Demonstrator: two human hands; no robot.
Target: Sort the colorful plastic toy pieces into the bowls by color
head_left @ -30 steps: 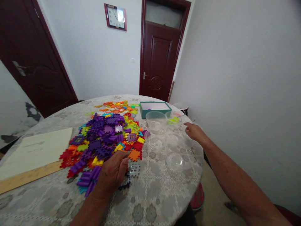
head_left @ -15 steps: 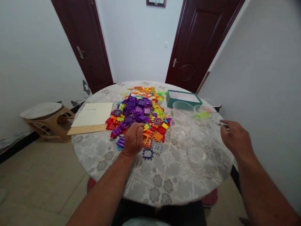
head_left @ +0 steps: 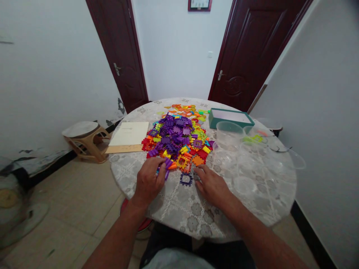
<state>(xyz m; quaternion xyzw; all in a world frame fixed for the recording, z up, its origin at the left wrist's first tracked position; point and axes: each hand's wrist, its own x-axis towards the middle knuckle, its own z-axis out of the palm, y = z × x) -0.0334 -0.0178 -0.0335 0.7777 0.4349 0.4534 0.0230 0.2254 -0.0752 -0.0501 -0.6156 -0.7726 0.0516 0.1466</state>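
Observation:
A big heap of toothed plastic building tiles, mostly purple tiles (head_left: 176, 130), lies mid-table. At its near left edge is my left hand (head_left: 148, 181), its fingers curled and closed around a purple connector piece (head_left: 168, 163) with rounded bars. My right hand (head_left: 211, 183) rests at the near right edge, its fingertips bent onto a grey square tile (head_left: 193, 170) that they mostly cover. Between the hands lies a dark blue square frame tile (head_left: 186, 179). An orange tile (head_left: 198, 160) sits just beyond my right fingertips, and a yellow tile (head_left: 181, 161) beside it.
Clear plastic cups (head_left: 230, 136) and several transparent tubs stand on the right, some holding a few pieces. Behind them is a green open box (head_left: 231, 117). A cream paper pad (head_left: 129, 132) lies left. A stool (head_left: 84, 140) stands beyond the table's left edge.
My right hand has come from the clear tubs at the far right to the near edge of the heap. My left hand has shifted left, onto the purple connector. The view has turned left.

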